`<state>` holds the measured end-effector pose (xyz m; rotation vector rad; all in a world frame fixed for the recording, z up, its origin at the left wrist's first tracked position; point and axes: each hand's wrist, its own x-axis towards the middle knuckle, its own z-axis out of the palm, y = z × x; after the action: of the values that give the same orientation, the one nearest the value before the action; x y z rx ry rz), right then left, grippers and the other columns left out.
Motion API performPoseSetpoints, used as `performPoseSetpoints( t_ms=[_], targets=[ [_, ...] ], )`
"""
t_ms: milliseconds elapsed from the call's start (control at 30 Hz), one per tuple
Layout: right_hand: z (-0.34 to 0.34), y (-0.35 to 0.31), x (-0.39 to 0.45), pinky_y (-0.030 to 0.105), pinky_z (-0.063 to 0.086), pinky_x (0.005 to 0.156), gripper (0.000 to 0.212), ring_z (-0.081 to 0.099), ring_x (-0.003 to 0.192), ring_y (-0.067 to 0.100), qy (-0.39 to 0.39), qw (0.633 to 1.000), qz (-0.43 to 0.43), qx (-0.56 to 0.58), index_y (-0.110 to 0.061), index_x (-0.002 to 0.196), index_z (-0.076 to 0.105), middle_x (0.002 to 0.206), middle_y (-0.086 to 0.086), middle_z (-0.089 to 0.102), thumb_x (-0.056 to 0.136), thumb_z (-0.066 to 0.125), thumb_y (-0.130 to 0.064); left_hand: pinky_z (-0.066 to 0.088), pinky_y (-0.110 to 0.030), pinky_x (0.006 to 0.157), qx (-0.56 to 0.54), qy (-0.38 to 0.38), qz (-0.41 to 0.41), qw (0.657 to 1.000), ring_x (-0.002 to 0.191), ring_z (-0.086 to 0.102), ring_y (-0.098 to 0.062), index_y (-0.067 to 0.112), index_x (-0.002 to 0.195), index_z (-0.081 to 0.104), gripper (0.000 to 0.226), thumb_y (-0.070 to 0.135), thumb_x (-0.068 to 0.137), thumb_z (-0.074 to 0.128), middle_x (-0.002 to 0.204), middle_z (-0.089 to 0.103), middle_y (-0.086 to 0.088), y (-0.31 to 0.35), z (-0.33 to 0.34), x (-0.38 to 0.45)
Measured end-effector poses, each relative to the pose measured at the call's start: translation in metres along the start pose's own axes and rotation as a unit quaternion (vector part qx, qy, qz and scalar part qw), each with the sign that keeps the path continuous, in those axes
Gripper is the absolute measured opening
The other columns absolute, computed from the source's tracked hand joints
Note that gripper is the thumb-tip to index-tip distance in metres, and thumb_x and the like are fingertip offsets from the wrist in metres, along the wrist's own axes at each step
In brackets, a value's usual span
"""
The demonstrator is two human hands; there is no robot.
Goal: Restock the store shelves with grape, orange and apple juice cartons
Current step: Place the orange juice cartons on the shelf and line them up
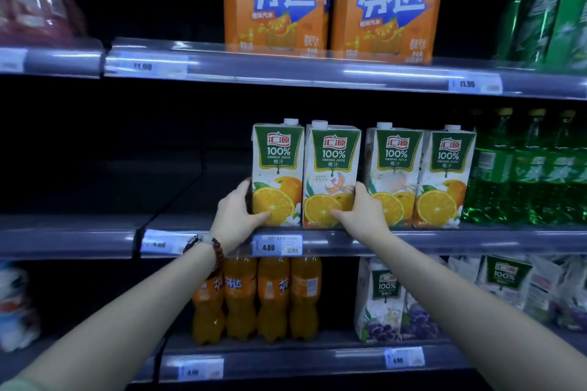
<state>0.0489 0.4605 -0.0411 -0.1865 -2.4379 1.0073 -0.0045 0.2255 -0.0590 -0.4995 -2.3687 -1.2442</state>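
Observation:
Several orange juice cartons stand in a row on the middle shelf [428,240]. My left hand [236,216] grips the leftmost carton [277,165] at its lower left side, thumb across the front. My right hand [362,213] grips the second carton [332,168] at its lower right side. These two cartons touch each other. Two more orange cartons [422,168] stand just right of my right hand. Grape juice cartons [386,301] stand on the shelf below, at the right.
Orange soda bottles [257,298] stand on the lower shelf under my hands. Green soda bottles [527,174] stand right of the cartons. Two orange soda multipacks [333,6] sit on the top shelf. The middle shelf left of my left hand is dark and bare.

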Motion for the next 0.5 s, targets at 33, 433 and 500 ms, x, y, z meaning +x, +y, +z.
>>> performPoseSetpoints(
  t_ms=[33, 433, 500],
  targets=[
    [0.0, 0.0, -0.005, 0.029, 0.043, 0.067, 0.059, 0.051, 0.085, 0.02, -0.002, 1.0, 0.001, -0.009, -0.011, 0.132, 0.04, 0.114, 0.01, 0.061, 0.084, 0.072, -0.024, 0.051, -0.029, 0.089, -0.006, -0.001, 0.01, 1.0, 0.108, 0.058, -0.011, 0.023, 0.135, 0.045, 0.069, 0.022, 0.074, 0.079, 0.123, 0.06, 0.005, 0.0, -0.001, -0.005],
    [0.019, -0.057, -0.058, 0.031, 0.049, 0.069, 0.018, 0.063, 0.089, 0.033, -0.044, 0.985, 0.059, -0.155, -0.006, 0.091, 0.068, 0.093, 0.014, 0.067, 0.08, 0.062, -0.02, 0.055, -0.036, 0.079, 0.103, -0.033, 0.06, 0.992, 0.083, 0.064, -0.015, 0.023, 0.102, 0.065, 0.023, 0.029, 0.08, 0.069, 0.087, 0.066, 0.006, -0.006, -0.075, -0.037],
    [0.034, -0.075, -0.067, 0.033, 0.052, 0.074, 0.018, 0.063, 0.093, 0.033, -0.06, 0.985, 0.052, -0.153, -0.007, 0.092, 0.069, 0.096, 0.015, 0.068, 0.079, 0.064, -0.019, 0.055, -0.035, 0.078, 0.129, -0.057, 0.057, 0.988, 0.085, 0.064, -0.015, 0.023, 0.093, 0.066, 0.013, 0.028, 0.082, 0.066, 0.085, 0.067, 0.006, -0.014, -0.098, -0.046]
  ],
)
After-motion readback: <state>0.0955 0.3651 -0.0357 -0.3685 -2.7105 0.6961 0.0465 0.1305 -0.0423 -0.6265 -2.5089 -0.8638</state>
